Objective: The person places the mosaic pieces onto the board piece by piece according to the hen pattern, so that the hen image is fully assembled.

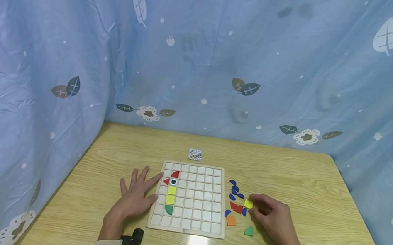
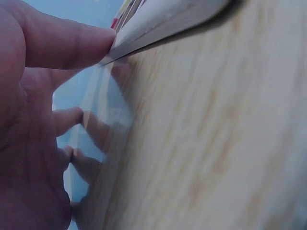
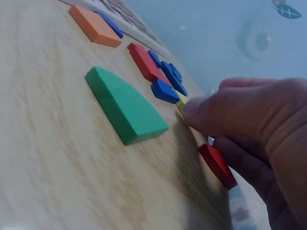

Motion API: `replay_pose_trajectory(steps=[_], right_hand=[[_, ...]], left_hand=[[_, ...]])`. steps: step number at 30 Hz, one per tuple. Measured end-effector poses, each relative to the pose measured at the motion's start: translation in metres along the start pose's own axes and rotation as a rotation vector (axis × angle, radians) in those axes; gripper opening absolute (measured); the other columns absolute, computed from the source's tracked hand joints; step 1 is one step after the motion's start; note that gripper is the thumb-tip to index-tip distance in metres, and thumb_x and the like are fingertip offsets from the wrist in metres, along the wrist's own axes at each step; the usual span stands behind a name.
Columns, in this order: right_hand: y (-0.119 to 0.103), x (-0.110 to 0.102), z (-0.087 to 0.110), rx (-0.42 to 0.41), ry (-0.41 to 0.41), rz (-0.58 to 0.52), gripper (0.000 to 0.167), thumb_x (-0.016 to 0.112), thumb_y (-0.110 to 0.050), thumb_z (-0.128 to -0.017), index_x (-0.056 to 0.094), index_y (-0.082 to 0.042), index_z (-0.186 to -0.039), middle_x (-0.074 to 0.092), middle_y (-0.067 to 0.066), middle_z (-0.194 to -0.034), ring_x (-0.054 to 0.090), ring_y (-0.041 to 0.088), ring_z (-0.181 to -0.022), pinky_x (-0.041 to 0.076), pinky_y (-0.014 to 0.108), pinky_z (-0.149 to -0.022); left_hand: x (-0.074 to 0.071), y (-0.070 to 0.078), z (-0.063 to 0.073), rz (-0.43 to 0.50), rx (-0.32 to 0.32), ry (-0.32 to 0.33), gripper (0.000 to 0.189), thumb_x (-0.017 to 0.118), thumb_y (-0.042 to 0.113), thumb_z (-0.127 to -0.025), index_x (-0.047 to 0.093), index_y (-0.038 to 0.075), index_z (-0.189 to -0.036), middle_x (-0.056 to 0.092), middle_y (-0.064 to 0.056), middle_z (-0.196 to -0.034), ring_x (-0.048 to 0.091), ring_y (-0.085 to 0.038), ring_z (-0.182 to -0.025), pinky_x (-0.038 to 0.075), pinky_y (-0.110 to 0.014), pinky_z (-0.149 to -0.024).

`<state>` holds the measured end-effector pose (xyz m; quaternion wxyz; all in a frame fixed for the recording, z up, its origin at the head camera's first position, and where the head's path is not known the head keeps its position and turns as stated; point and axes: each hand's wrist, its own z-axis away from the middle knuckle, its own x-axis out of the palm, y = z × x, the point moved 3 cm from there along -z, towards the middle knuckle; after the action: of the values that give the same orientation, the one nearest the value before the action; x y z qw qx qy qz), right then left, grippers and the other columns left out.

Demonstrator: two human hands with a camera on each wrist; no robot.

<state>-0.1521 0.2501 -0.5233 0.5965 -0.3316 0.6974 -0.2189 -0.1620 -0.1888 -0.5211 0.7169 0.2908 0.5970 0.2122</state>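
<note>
My left hand [image 1: 134, 197] lies spread at the left side of the gridded wooden board [image 1: 185, 231], its thumb and index finger touching the edge. In the left wrist view, the thumb meets the board's side. On the board are a red quarter-round [image 1: 175, 174], a red triangle [image 1: 166, 181], a white tile with a black dot [image 1: 173, 182], two yellow squares [image 1: 170, 195] and a green quarter-round [image 1: 168, 209]. Right of the board, my right hand [image 1: 275, 219] pinches a yellow square [image 1: 248, 204] between thumb and index finger. A red piece [image 3: 218, 166] lies beneath that hand.
Several blue half-rounds [image 1: 235, 188], red pieces [image 1: 238, 209], an orange square [image 1: 231, 220] and a green piece [image 1: 249, 231] lie between the board and my right hand. A small picture card [image 1: 195, 154] lies behind the board. A blue curtain [image 1: 205, 57] hangs around the table.
</note>
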Motion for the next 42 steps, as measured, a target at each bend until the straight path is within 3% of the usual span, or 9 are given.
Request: replay_pose_trajectory(steps=[3, 14, 22, 29, 35, 42], right_hand=[[-0.001, 0.001, 0.0, -0.017, 0.014, 0.011, 0.037, 0.086, 0.006, -0.088, 0.082, -0.012, -0.12, 0.083, 0.005, -0.119, 0.081, 0.025, -0.107, 0.067, 0.037, -0.091], [-0.01, -0.006, -0.001, -0.031, 0.041, 0.008, 0.032, 0.085, 0.004, -0.09, 0.083, -0.009, -0.119, 0.084, 0.007, -0.117, 0.082, 0.027, -0.105, 0.067, 0.035, -0.088], [-0.032, -0.009, 0.0, -0.077, 0.001, -0.119, 0.029, 0.086, 0.0, -0.091, 0.083, -0.008, -0.118, 0.085, 0.004, -0.115, 0.081, 0.017, -0.106, 0.066, 0.025, -0.086], [-0.053, 0.007, -0.004, -0.124, -0.023, -0.127, 0.029, 0.088, -0.002, -0.089, 0.084, -0.01, -0.117, 0.085, -0.003, -0.109, 0.082, 0.016, -0.104, 0.065, 0.026, -0.087], [-0.07, 0.025, -0.01, -0.21, -0.052, -0.183, 0.028, 0.087, 0.002, -0.089, 0.084, -0.006, -0.115, 0.085, 0.002, -0.11, 0.083, 0.022, -0.101, 0.069, 0.036, -0.083], [-0.084, 0.046, -0.014, -0.207, -0.116, -0.223, 0.027, 0.086, 0.0, -0.09, 0.085, -0.008, -0.115, 0.085, 0.0, -0.112, 0.081, 0.02, -0.102, 0.068, 0.035, -0.085]], left_hand=[[0.0, 0.001, 0.0, 0.0, -0.002, -0.001, 0.068, 0.066, 0.015, -0.102, 0.048, 0.023, -0.167, 0.009, -0.024, -0.184, -0.011, -0.054, -0.168, -0.022, -0.081, -0.121], [0.0, 0.002, 0.001, 0.002, 0.003, 0.0, 0.068, 0.066, 0.015, -0.102, 0.049, 0.023, -0.167, 0.01, -0.024, -0.183, -0.01, -0.055, -0.168, -0.022, -0.081, -0.121], [0.0, 0.002, 0.0, 0.001, 0.005, -0.002, 0.068, 0.066, 0.015, -0.102, 0.048, 0.022, -0.167, 0.01, -0.025, -0.183, -0.01, -0.055, -0.167, -0.022, -0.082, -0.12], [0.0, 0.001, 0.001, 0.005, 0.005, -0.001, 0.068, 0.066, 0.015, -0.102, 0.048, 0.022, -0.167, 0.01, -0.025, -0.183, -0.01, -0.055, -0.167, -0.023, -0.082, -0.12], [0.0, 0.001, 0.001, 0.011, 0.008, 0.002, 0.068, 0.066, 0.015, -0.102, 0.049, 0.022, -0.167, 0.011, -0.025, -0.183, -0.01, -0.055, -0.167, -0.023, -0.082, -0.12], [0.0, 0.0, 0.001, 0.014, 0.008, 0.0, 0.068, 0.066, 0.015, -0.102, 0.048, 0.023, -0.168, 0.01, -0.024, -0.183, -0.011, -0.055, -0.167, -0.023, -0.081, -0.12]])
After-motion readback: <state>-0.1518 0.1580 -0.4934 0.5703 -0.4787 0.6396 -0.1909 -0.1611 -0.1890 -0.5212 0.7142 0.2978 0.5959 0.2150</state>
